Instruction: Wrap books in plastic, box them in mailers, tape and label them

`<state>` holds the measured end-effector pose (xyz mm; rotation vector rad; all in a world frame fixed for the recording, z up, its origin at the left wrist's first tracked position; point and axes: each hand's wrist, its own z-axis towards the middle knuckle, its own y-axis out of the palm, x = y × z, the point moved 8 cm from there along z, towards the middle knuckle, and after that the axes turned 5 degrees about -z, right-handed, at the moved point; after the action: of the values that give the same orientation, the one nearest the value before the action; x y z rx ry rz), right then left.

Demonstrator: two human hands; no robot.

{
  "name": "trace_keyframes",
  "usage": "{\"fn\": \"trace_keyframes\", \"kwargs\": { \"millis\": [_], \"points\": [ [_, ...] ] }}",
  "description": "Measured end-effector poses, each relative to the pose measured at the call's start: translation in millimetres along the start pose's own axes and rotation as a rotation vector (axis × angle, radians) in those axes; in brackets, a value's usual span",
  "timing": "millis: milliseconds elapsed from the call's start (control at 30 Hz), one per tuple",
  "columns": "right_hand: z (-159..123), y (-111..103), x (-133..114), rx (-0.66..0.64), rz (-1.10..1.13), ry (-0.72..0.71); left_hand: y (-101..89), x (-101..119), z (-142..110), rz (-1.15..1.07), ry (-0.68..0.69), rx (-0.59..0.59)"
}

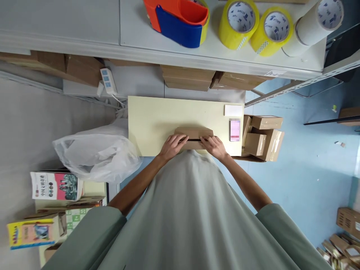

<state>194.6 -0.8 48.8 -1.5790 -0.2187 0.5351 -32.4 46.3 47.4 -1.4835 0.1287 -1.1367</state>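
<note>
A small brown cardboard box (194, 132) sits at the near edge of the pale yellow table (157, 116), close against my shirt. A dark narrow gap runs across its top between two flaps. My left hand (172, 146) grips the left end of the box, its fingers bent over the top beside the gap. At the opposite end, my right hand (215, 146) holds the box the same way. Both thumbs are largely hidden. To the right on the table lie a white flat box (233, 110) and a pink-screened phone-like item (234, 130).
Above the table, a shelf (84, 28) carries an orange-and-blue tape dispenser (180, 24), yellow tape rolls (239, 37) and white rolls (312, 28). A plastic bag (98, 150) hangs at left, above books (56, 185). Packed cartons (255, 144) stand at right.
</note>
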Motion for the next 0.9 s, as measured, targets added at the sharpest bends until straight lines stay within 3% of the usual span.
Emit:
{"fn": "trace_keyframes", "kwargs": {
  "millis": [100,233,367,567,900],
  "points": [
    [-4,7,-9,-0.011,-0.015,-0.055,11.0,1,-8,0.061,0.052,-0.032],
    [1,12,-5,-0.025,-0.017,0.021,19.2,-3,-5,0.033,0.019,-0.062],
    [11,13,1,-0.039,-0.016,0.039,17.1,-8,2,0.025,0.006,-0.045],
    [7,8,2,-0.035,-0.011,-0.044,11.6,-10,0,0.047,0.077,-0.070],
    [14,11,-3,-0.023,-0.008,-0.031,20.9,5,1,0.158,0.102,-0.163]
  ]
}}
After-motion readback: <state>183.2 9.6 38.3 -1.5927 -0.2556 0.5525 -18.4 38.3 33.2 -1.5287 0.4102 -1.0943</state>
